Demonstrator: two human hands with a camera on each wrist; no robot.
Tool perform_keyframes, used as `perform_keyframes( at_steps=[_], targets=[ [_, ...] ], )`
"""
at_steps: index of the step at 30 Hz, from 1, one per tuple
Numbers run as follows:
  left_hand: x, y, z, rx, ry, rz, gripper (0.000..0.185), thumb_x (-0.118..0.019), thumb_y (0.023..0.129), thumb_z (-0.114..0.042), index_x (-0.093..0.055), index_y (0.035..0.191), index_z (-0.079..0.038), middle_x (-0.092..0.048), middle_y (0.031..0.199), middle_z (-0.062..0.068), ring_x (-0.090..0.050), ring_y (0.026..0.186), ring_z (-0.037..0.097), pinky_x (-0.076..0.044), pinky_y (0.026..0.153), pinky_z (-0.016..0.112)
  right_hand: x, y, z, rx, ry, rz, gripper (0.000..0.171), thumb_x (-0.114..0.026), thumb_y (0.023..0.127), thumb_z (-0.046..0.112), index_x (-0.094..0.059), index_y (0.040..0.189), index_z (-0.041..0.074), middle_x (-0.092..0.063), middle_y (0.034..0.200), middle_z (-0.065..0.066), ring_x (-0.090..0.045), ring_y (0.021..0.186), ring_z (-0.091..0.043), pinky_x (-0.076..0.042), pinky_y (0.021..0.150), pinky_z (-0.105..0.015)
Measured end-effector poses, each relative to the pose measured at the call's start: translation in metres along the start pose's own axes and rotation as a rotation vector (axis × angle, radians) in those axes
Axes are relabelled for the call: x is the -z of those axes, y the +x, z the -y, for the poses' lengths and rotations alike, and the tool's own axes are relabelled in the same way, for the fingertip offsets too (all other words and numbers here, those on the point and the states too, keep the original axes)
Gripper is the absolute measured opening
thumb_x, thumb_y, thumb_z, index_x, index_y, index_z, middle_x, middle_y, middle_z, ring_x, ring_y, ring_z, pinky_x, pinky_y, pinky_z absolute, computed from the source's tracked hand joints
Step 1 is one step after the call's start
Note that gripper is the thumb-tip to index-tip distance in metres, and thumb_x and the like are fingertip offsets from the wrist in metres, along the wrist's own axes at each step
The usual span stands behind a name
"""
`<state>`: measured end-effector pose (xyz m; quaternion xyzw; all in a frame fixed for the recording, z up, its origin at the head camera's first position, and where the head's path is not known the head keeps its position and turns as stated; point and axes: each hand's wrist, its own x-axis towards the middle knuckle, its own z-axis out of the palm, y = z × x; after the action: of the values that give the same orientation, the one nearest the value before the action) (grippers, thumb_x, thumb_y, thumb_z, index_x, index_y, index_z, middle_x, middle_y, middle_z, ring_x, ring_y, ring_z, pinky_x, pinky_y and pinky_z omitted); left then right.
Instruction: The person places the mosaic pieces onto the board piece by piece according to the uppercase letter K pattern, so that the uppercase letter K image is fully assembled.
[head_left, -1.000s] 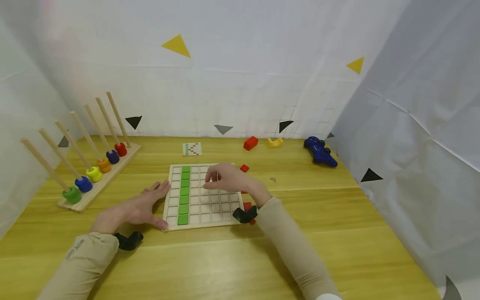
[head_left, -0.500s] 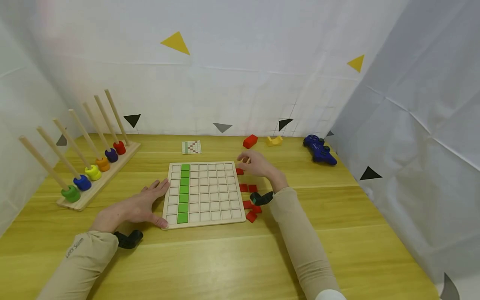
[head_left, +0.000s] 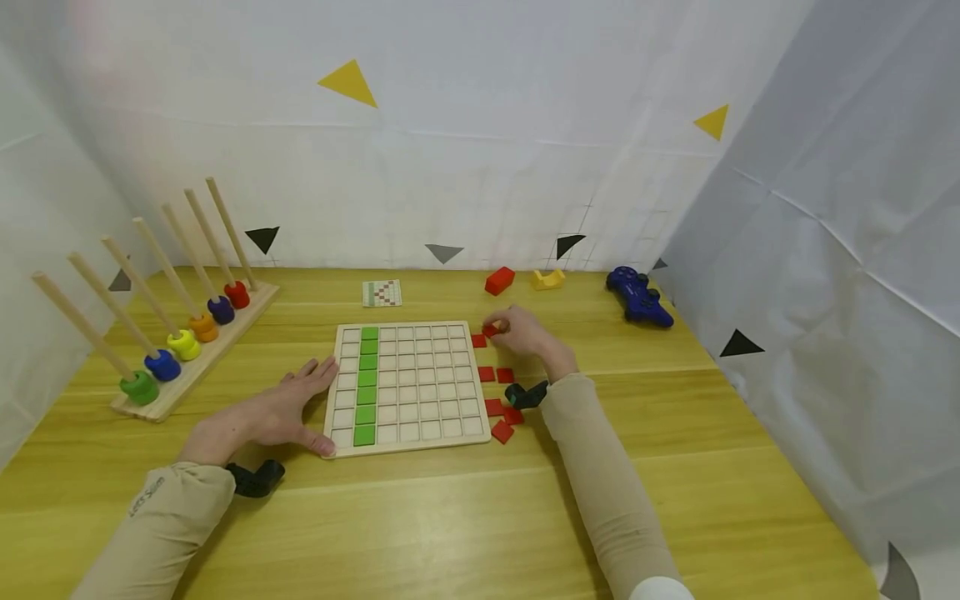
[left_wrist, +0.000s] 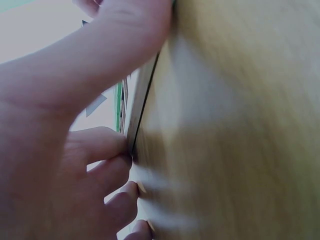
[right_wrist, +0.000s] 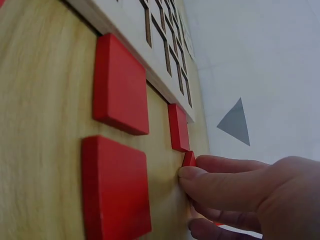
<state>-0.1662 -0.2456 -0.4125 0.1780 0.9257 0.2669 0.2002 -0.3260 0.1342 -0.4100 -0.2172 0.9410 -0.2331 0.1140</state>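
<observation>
Small flat red square tile (head_left: 491, 331) (right_wrist: 188, 159): on the tabletop just off the far right corner of the square pale wooden grid board (head_left: 408, 385), pinched at its edge by the right hand (head_left: 525, 334) (right_wrist: 240, 190), fingers curled round it. Tile looks smooth, matte, thin.

Another red tile (head_left: 478, 340) (right_wrist: 178, 127) lies flat right beside the board's right edge, near the held one. More loose red tiles (head_left: 496, 375) sit further along that right edge, toward the near corner.

Board: shallow square recesses in rows, one column near its left side filled with flat green square tiles (head_left: 367, 376).

Left hand (head_left: 276, 414) (left_wrist: 75, 125): flat, fingers straight, pressing against the board's left edge on the smooth yellow wood-grain table (head_left: 465, 517).
</observation>
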Motion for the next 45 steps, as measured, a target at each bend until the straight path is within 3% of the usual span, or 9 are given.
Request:
perform_keyframes(
  at_steps=[10, 19, 25, 39, 45],
  targets=[
    [0.000, -0.003, -0.003, -0.009, -0.013, -0.005, 0.126, -0.085, 0.070, -0.053, -0.013, 0.158, 0.004, -0.003, 0.166, 0.026, 0.002, 0.150, 0.050, -0.003, 0.117, 0.069, 0.002, -0.001, -0.007, -0.089, 0.080, 0.015, 0.030, -0.070, 0.094, 0.016, -0.066, 0.123, 0.009, -0.067, 0.118, -0.016, -0.062, 0.104, -0.029, -0.052, 0.094, -0.043],
    [0.001, -0.002, -0.003, -0.010, -0.015, -0.009, 0.126, -0.085, 0.070, -0.052, -0.014, 0.158, 0.004, -0.003, 0.166, 0.025, 0.002, 0.150, 0.050, -0.003, 0.117, 0.069, 0.004, -0.002, -0.011, -0.118, 0.086, -0.004, 0.025, -0.077, 0.089, 0.025, -0.065, 0.105, 0.009, -0.066, 0.105, -0.011, -0.059, 0.093, -0.028, -0.051, 0.084, -0.039],
    [0.001, -0.003, -0.002, -0.004, -0.016, -0.006, 0.127, -0.085, 0.070, -0.053, -0.014, 0.158, 0.003, -0.003, 0.166, 0.025, 0.002, 0.150, 0.050, -0.003, 0.117, 0.069, 0.003, -0.001, -0.014, -0.098, 0.055, -0.005, 0.025, -0.077, 0.090, 0.028, -0.064, 0.101, 0.010, -0.064, 0.102, -0.009, -0.056, 0.093, -0.027, -0.050, 0.085, -0.038],
    [0.002, -0.001, 0.000, 0.003, -0.003, -0.005, 0.128, -0.084, 0.070, -0.056, -0.012, 0.158, 0.003, -0.002, 0.166, 0.025, 0.003, 0.151, 0.049, -0.002, 0.118, 0.068, 0.006, -0.004, -0.019, -0.056, 0.093, 0.003, 0.023, -0.072, 0.094, 0.030, -0.064, 0.101, 0.010, -0.064, 0.102, -0.007, -0.056, 0.093, -0.024, -0.049, 0.085, -0.036],
    [0.001, -0.001, -0.001, 0.001, -0.004, 0.005, 0.128, -0.083, 0.070, -0.057, -0.011, 0.158, 0.003, -0.001, 0.166, 0.024, 0.004, 0.150, 0.049, -0.002, 0.117, 0.069, 0.008, 0.000, 0.000, 0.019, 0.023, -0.011, 0.025, -0.071, 0.094, 0.033, -0.067, 0.101, 0.009, -0.067, 0.099, -0.006, -0.059, 0.090, -0.023, -0.051, 0.083, -0.036]
  ],
)
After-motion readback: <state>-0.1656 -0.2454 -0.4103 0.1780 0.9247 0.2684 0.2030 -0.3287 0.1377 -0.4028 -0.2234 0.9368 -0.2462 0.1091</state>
